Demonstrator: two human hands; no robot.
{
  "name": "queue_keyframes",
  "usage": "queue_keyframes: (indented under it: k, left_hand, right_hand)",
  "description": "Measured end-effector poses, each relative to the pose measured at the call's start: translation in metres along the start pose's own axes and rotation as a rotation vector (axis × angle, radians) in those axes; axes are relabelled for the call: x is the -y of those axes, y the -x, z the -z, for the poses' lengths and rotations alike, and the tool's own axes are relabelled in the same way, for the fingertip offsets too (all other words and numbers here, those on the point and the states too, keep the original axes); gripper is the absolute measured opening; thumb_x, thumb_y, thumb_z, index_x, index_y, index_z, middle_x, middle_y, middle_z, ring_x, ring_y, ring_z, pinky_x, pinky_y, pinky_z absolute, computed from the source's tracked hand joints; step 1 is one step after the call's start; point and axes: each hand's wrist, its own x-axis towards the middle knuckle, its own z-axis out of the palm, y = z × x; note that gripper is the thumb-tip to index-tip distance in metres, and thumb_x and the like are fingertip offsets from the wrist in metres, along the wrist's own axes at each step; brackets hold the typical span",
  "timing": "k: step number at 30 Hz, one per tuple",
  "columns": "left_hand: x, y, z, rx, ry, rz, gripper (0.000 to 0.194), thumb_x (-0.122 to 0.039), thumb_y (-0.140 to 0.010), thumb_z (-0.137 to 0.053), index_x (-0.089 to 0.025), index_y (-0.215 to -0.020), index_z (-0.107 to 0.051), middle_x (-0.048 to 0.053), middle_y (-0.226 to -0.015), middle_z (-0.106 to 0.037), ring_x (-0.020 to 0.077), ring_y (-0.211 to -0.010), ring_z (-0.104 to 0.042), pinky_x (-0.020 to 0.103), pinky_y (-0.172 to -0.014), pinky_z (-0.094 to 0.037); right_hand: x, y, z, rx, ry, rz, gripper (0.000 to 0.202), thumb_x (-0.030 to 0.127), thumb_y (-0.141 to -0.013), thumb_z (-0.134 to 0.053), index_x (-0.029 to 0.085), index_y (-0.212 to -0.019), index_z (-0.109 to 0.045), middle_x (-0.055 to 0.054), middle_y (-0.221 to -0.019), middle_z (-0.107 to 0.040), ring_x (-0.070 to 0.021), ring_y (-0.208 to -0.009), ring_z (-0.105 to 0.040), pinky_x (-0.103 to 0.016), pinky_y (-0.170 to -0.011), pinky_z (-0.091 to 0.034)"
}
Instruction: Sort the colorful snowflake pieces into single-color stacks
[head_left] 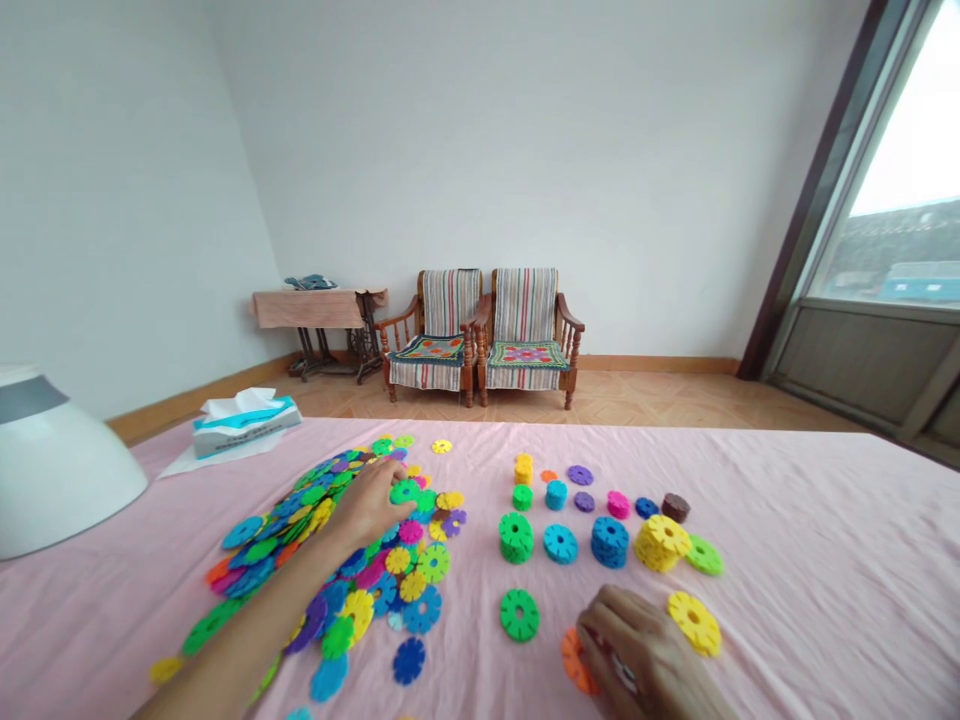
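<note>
My left hand [375, 505] reaches over the right side of a large pile of colored notched discs [300, 510], its fingers curved around a green disc [405, 490]. Near the front edge, my right hand [626, 640] is curled down over the cloth, touching an orange disc [576, 662]; what lies under its fingers is mostly hidden. Beyond it stand stacks of discs: green [516, 535], dark blue [610, 541] and yellow [661, 542], with a light blue disc [560, 543] among them. A green disc [519, 615] and a yellow disc [694, 622] lie on either side.
Smaller stacks, including yellow [523, 470] and brown [676, 507], form rows farther back on the pink cloth [810, 540]. A tissue box [246, 425] and a white rounded object [60, 470] stand at the left. Two chairs [525, 320] are by the wall.
</note>
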Motion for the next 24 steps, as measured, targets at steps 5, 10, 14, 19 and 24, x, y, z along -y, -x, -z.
queue_keyframes:
  k: [5, 10, 14, 19, 24]
  left_hand:
    - [-0.071, 0.046, 0.004, 0.06, 0.171, -0.164, 0.025, -0.021, -0.069, -0.067, -0.021, -0.093, -0.058, 0.001, -0.096, -0.063, 0.0188, -0.092, -0.059, 0.027, -0.082, -0.046]
    - [-0.118, 0.071, -0.011, 0.216, 0.392, -0.287, 0.034, -0.016, -0.062, -0.072, -0.023, -0.092, -0.058, 0.002, -0.101, -0.062, 0.0217, -0.099, -0.055, 0.032, -0.089, -0.042]
    - [-0.125, 0.072, -0.03, 0.268, 0.37, -0.313, 0.032, -0.015, -0.06, -0.073, -0.022, -0.087, -0.058, 0.003, -0.097, -0.061, 0.0221, -0.098, -0.053, 0.031, -0.085, -0.043]
    - [-0.125, 0.072, -0.036, 0.291, 0.334, -0.306, 0.029, -0.017, -0.063, -0.071, -0.021, -0.089, -0.059, 0.003, -0.098, -0.061, 0.0227, -0.099, -0.052, 0.031, -0.084, -0.043]
    - [-0.126, 0.071, -0.035, 0.299, 0.34, -0.301, 0.03, -0.015, -0.062, -0.072, -0.02, -0.089, -0.06, 0.004, -0.099, -0.061, 0.0221, -0.098, -0.054, 0.03, -0.084, -0.043]
  right_hand:
    - [0.003, -0.003, 0.001, 0.01, 0.002, -0.03, 0.024, 0.015, -0.093, -0.041, 0.02, -0.072, -0.052, -0.003, -0.071, -0.058, -0.0145, -0.065, -0.059, -0.024, -0.057, -0.043]
    - [0.003, -0.002, 0.001, 0.016, -0.015, -0.039, 0.023, 0.014, -0.092, -0.041, 0.021, -0.073, -0.052, -0.002, -0.072, -0.058, -0.014, -0.065, -0.058, -0.023, -0.057, -0.043]
    - [0.001, 0.0, 0.0, 0.028, -0.012, -0.031, 0.024, 0.015, -0.093, -0.041, 0.02, -0.073, -0.052, -0.003, -0.072, -0.058, -0.0144, -0.066, -0.058, -0.024, -0.057, -0.043]
    - [0.002, -0.001, 0.0, 0.035, -0.009, -0.045, 0.023, 0.014, -0.093, -0.042, 0.021, -0.073, -0.051, -0.002, -0.073, -0.058, -0.0142, -0.067, -0.058, -0.024, -0.058, -0.042]
    - [0.003, -0.002, 0.001, 0.055, -0.004, -0.056, 0.024, 0.014, -0.093, -0.041, 0.021, -0.073, -0.05, -0.002, -0.073, -0.058, -0.0141, -0.067, -0.058, -0.024, -0.058, -0.042]
